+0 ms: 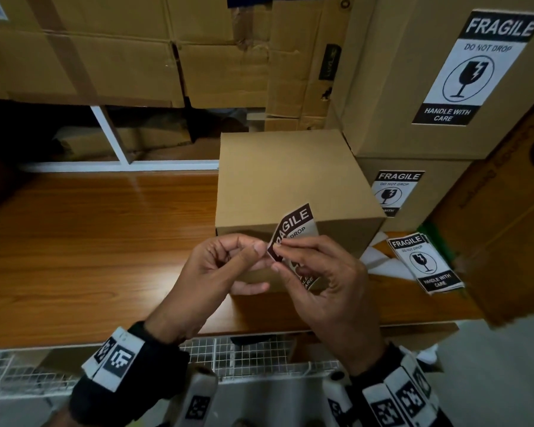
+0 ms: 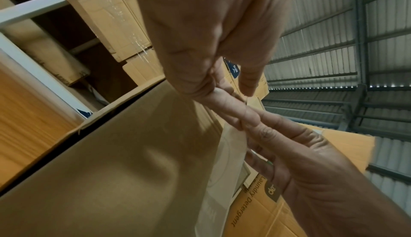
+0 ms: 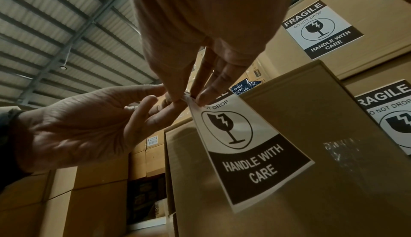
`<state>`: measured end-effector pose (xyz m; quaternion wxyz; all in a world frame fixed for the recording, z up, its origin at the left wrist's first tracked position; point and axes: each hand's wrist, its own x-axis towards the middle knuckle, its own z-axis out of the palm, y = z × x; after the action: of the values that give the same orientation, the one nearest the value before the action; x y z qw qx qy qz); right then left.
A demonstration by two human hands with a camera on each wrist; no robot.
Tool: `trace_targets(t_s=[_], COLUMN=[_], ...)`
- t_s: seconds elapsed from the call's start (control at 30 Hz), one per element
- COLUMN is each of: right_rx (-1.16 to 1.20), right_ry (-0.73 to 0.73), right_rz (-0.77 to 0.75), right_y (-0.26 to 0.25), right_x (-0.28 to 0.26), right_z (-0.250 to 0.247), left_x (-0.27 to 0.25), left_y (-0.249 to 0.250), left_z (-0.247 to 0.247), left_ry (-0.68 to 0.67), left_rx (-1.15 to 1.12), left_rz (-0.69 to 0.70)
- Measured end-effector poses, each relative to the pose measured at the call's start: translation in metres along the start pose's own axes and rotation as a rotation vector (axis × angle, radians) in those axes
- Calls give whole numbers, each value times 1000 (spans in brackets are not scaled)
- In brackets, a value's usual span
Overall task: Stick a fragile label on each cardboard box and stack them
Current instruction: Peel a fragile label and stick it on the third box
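Observation:
A plain cardboard box [image 1: 293, 183] stands on the wooden table [image 1: 90, 241], with no label on the faces I see. In front of it both hands hold one black-and-white fragile label [image 1: 295, 223], which curls upward. My left hand [image 1: 228, 266] pinches the label's corner between thumb and forefinger. My right hand [image 1: 315, 272] pinches the same corner from the other side, and the rest of the label [image 3: 249, 145] hangs down before the box [image 3: 311, 152]. From the left wrist view I see the label's pale back [image 2: 224, 167] beside the box [image 2: 122, 161].
Two stacked boxes [image 1: 438, 97] bearing fragile labels [image 1: 475, 66] stand right of the plain box. A pile of spare labels [image 1: 426, 263] lies on the table at right, beside a tall brown carton [image 1: 512, 211]. More cartons [image 1: 136, 50] fill the shelves behind.

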<state>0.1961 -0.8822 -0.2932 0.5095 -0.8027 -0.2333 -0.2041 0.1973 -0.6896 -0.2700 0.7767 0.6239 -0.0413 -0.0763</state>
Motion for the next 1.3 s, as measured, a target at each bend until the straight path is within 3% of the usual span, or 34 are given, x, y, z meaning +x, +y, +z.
trace_targets(t_s=[0.73,1.1,1.3], right_rx=[5,19,18], right_ry=[-7,25,50], right_rz=[5,23,38], right_y=[-11,-24,-27], right_x=[7,11,10], right_z=[27,34,37], left_x=[0,0,-2], left_y=[2,-10,-14], left_z=[-29,-28,-34], left_ry=[-3,40,25], left_rx=[-3,139,205], left_rz=[38,291,348])
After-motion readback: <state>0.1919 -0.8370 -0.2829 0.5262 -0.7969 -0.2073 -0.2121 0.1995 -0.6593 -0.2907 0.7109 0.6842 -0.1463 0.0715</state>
